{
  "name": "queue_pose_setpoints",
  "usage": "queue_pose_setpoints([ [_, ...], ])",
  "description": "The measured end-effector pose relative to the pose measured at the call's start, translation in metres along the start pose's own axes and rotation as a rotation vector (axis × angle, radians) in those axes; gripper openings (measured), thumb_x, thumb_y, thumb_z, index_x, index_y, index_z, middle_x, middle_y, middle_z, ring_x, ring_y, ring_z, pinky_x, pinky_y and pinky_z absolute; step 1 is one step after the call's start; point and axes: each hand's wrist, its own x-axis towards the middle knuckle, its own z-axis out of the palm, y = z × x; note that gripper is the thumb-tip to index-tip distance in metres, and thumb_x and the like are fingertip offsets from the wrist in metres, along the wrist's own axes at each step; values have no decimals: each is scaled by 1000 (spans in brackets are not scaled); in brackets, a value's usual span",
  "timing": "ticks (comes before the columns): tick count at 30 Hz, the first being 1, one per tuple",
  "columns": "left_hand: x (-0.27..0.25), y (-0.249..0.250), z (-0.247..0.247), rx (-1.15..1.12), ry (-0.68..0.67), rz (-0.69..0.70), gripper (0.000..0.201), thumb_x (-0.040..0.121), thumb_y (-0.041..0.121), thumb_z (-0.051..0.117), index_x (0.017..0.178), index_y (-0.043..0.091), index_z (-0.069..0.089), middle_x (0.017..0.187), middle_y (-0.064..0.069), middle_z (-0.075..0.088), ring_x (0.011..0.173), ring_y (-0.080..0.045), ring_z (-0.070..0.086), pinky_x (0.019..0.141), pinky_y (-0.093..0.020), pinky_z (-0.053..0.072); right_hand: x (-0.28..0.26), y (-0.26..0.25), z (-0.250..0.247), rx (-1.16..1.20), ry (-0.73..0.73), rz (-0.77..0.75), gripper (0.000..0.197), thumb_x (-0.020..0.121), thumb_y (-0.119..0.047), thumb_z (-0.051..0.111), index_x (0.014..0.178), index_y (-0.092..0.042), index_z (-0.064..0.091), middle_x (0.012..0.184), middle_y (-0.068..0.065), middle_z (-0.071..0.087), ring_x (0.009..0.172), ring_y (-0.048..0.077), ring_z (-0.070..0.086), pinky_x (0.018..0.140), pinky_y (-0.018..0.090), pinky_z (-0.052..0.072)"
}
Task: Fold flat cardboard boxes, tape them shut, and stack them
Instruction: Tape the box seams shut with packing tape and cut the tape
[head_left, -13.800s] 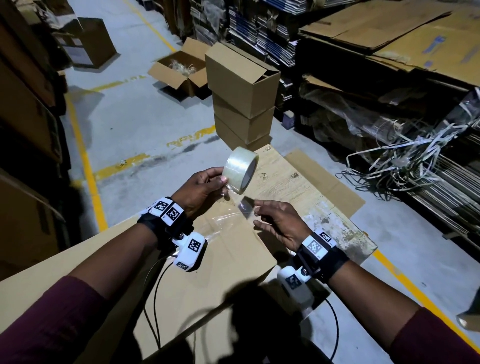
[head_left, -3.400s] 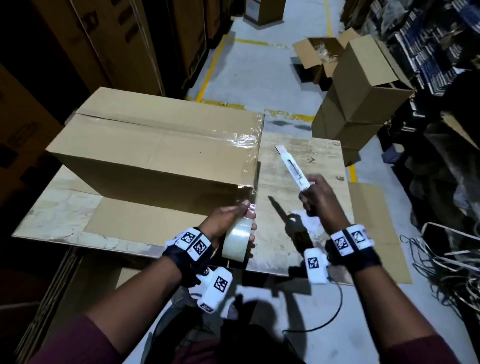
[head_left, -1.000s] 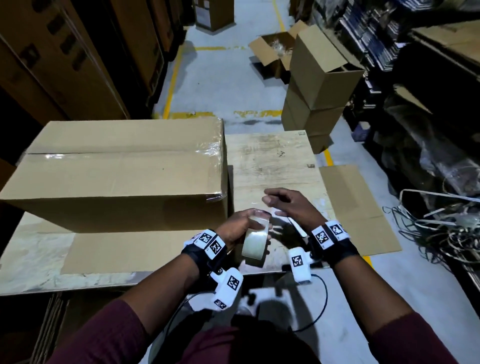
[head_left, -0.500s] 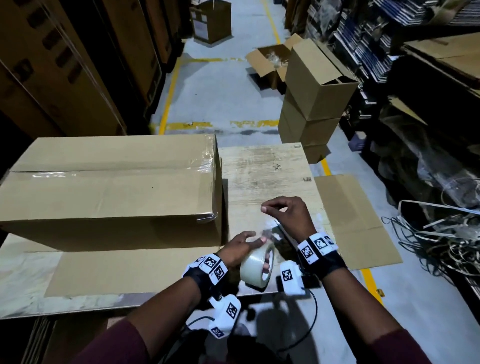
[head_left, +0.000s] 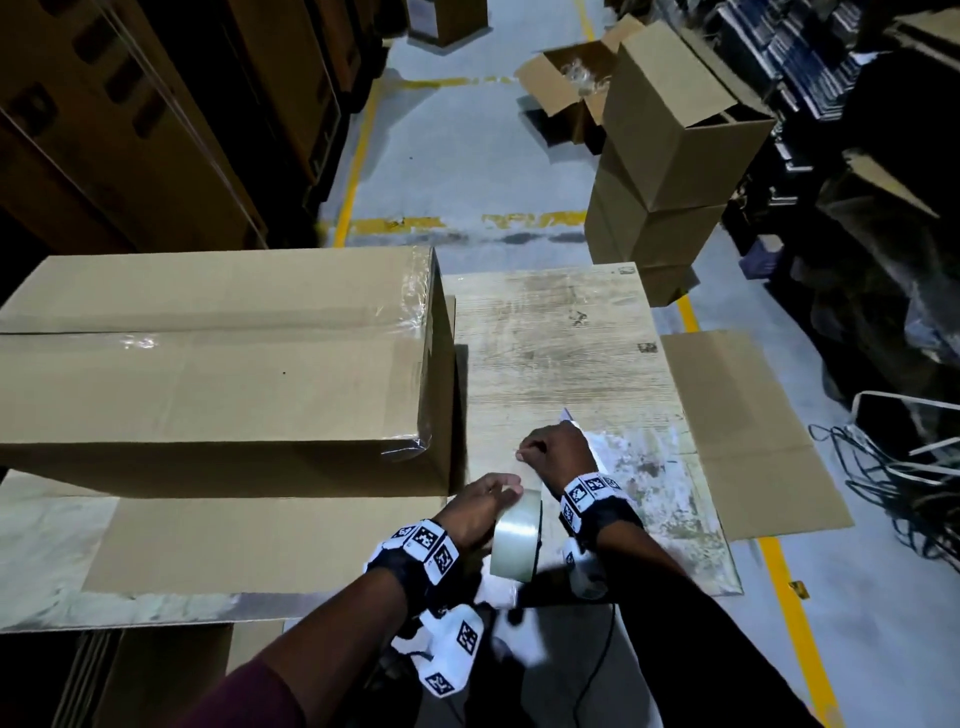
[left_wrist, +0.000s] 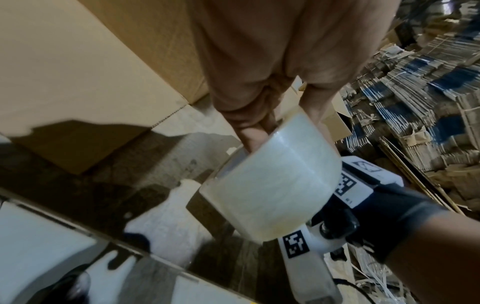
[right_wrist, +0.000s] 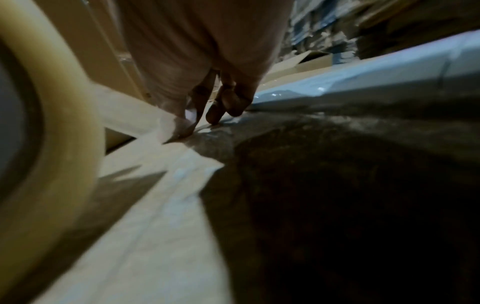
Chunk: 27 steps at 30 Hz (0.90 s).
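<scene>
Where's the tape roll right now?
In the head view the tape roll is low centre, gripped by the left hand over the table's near edge.

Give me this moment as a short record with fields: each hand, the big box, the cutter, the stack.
left hand: grips tape roll
right hand: fingers curled, pinching at the tape's loose end; unclear if caught
big box: on table, top seam taped
cutter: on table beside right hand
stack of boxes: on floor beyond table
</scene>
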Motion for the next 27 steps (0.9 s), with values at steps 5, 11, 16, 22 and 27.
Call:
queue_pose_setpoints([
  [5, 1, -4, 3, 2, 0, -14, 1, 96, 23, 63, 96, 23, 64, 93, -7, 62, 80, -23, 57, 62, -28, 41, 17, -8, -4, -265, -36, 123, 43, 75, -40, 86, 75, -14, 52, 67, 5, 57, 78, 28, 58, 68, 32, 47],
  [11, -8, -4, 4, 172, -8, 36, 43, 91, 50, 64, 127, 27, 60, 121, -7, 62, 100, -21, 57, 75, -22, 45, 6, 7, -12, -245, 94, 217, 51, 76, -44, 86, 66, -15, 46, 63, 1, 52, 60, 20, 49, 48, 27, 27],
  [16, -20, 11, 3, 445, 7, 97, 48, 102, 38, 53, 146, 21, 46, 140, -2, 53, 117, -15, 54, 76, -3, 43, -7, 7, -16, -253, 78, 334, 41, 80, -29, 85, 64, -12, 51, 60, 1, 52, 60, 21, 54, 53, 26, 34],
  [22, -77, 46, -10, 1070, 18, 446, 59, 98, 44, 57, 148, 15, 45, 146, -8, 51, 136, -24, 48, 111, -30, 38, -20, -39, -58, -113, 92, 189, 13, 85, -7, 75, 73, -9, 75, 71, 3, 71, 75, 19, 70, 62, 20, 45],
  [27, -178, 95, -33, 894, -75, 1132, 22, 100, 32, 60, 112, 20, 73, 101, 9, 75, 87, -7, 70, 76, -24, 55, -37, -132, -70, 381, 139, -144, 6, 91, -17, 75, 95, -14, 79, 87, -5, 77, 80, 5, 72, 68, 20, 58],
])
